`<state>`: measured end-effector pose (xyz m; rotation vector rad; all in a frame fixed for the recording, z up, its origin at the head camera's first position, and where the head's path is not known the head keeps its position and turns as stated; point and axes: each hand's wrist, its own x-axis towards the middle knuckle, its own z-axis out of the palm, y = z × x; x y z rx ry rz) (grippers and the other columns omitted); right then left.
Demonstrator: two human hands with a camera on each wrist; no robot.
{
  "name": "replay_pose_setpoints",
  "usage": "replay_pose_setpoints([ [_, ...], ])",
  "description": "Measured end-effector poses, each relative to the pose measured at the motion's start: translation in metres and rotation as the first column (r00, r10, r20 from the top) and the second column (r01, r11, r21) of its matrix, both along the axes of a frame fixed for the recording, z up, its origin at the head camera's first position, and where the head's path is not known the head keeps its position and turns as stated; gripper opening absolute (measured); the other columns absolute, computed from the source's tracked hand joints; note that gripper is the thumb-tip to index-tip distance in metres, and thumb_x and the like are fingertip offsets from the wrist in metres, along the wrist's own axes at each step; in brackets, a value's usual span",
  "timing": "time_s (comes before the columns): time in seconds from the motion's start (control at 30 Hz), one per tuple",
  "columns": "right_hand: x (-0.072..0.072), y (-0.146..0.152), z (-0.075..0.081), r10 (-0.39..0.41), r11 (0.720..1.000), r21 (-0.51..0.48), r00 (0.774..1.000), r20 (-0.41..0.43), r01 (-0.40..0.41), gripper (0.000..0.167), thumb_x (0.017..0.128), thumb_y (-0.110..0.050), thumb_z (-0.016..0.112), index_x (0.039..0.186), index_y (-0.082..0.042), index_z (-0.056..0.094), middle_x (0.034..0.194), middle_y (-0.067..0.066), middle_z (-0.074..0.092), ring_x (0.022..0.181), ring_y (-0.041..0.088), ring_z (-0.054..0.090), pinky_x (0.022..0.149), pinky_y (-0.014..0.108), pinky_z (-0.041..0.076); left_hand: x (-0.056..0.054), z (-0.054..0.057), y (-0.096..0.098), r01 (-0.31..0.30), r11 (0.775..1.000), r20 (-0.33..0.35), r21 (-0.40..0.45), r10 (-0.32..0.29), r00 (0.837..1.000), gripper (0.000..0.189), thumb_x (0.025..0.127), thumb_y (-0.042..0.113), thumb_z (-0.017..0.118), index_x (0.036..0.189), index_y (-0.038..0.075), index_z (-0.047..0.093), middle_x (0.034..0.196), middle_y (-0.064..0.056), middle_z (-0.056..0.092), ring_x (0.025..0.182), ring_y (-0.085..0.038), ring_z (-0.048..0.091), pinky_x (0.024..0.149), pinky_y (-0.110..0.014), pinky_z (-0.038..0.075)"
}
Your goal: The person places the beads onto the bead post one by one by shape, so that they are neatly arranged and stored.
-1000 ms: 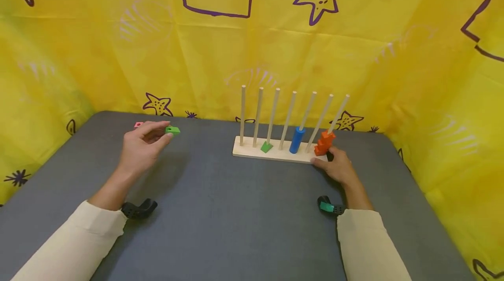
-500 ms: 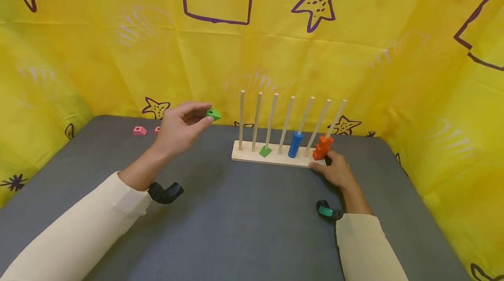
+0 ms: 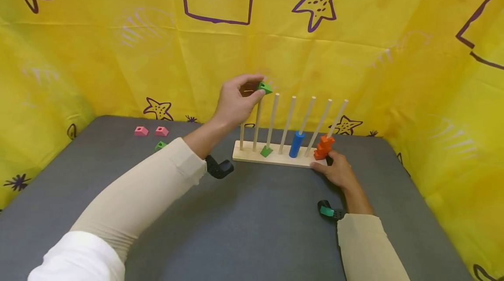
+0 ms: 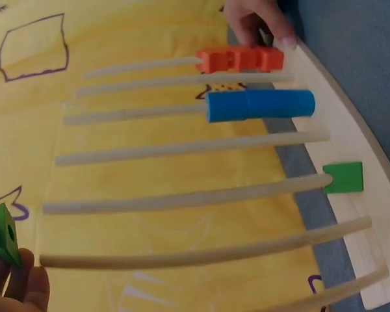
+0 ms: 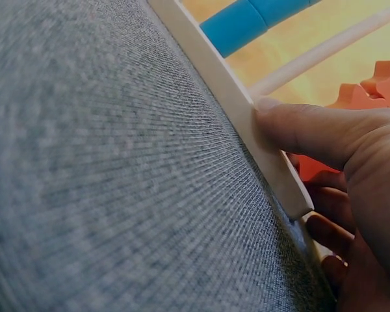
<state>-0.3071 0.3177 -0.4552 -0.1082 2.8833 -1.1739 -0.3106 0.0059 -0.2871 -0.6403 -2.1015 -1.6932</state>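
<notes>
My left hand (image 3: 237, 102) pinches a green triangular block (image 3: 265, 88) with a hole in it, up beside the tops of the wooden pegs. In the left wrist view, that block stands apart from the peg tips. Seven-peg-like rows rise from a wooden base (image 3: 252, 155); one peg bears a green triangular block (image 3: 266, 151) at its foot. Blue cylinders (image 3: 296, 145) sit on another peg, and orange notched pieces (image 3: 324, 147) on the rightmost. My right hand (image 3: 337, 170) grips the base's right end, its thumb (image 5: 305, 127) on the front edge.
Two pink blocks (image 3: 161, 131) with holes lie at the table's back left. Another green block (image 3: 160, 145) lies nearer, partly hidden behind my left sleeve (image 3: 157, 184). A yellow patterned cloth (image 3: 220, 53) hangs behind the dark table (image 3: 267, 219).
My left hand has carried the green block rightward and up, from the table's left side to the peg tops. The right hand has stayed on the base.
</notes>
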Motion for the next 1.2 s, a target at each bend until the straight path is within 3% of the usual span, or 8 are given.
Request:
replay_pose_setpoints([
  [0.3,0.001,0.000,-0.002,-0.015,1.000,-0.001,1.000,0.010,0.015,0.066,0.086,-0.037,0.074,0.133,0.003,0.050,0.135,0.028,0.047,0.122,0.047,0.041,0.103,0.062,0.025,-0.018,-0.004,0.026,-0.055,0.996,0.025,-0.063,0.057,0.998,0.030,0.091,0.001,0.065,0.121,-0.001,0.064,0.107,-0.009,0.065,0.099,-0.018,0.060,0.086,-0.025,0.048],
  [0.53,0.002,0.000,-0.002,-0.012,1.000,0.009,1.000,0.013,0.012,0.066,0.086,-0.036,0.074,0.134,0.002,0.050,0.135,0.028,0.047,0.123,0.047,0.041,0.103,0.062,0.026,-0.019,-0.008,0.028,-0.032,0.997,0.077,-0.077,0.038,0.996,0.032,0.092,0.003,0.065,0.123,0.000,0.062,0.107,-0.008,0.063,0.098,-0.018,0.060,0.084,-0.025,0.049],
  [0.73,0.001,0.000,0.000,-0.019,1.000,0.012,1.000,0.004,0.019,0.065,0.086,-0.036,0.074,0.132,0.003,0.051,0.134,0.029,0.048,0.122,0.048,0.042,0.103,0.062,0.026,-0.020,-0.010,0.028,-0.006,0.995,0.076,-0.097,0.014,0.997,0.036,0.090,0.002,0.068,0.125,0.001,0.061,0.103,-0.007,0.062,0.090,-0.019,0.058,0.077,-0.027,0.048],
  [0.93,0.001,0.000,0.001,-0.018,1.000,0.009,1.000,0.012,0.018,0.065,0.086,-0.035,0.074,0.132,0.003,0.051,0.134,0.029,0.048,0.121,0.047,0.042,0.103,0.062,0.026,-0.019,-0.021,0.027,0.004,0.995,0.096,-0.102,0.006,0.995,0.041,0.089,0.001,0.067,0.129,0.001,0.058,0.101,-0.007,0.061,0.085,-0.019,0.056,0.074,-0.026,0.047],
  [1.2,0.000,0.001,0.001,-0.005,1.000,0.023,1.000,-0.004,0.005,0.065,0.086,-0.036,0.074,0.132,0.004,0.051,0.135,0.029,0.047,0.124,0.048,0.040,0.104,0.062,0.025,-0.020,-0.044,0.029,0.007,0.999,0.110,-0.035,-0.003,0.994,0.060,0.087,-0.002,0.068,0.141,0.005,0.044,0.101,-0.014,0.062,0.088,-0.021,0.060,0.080,-0.031,0.050],
])
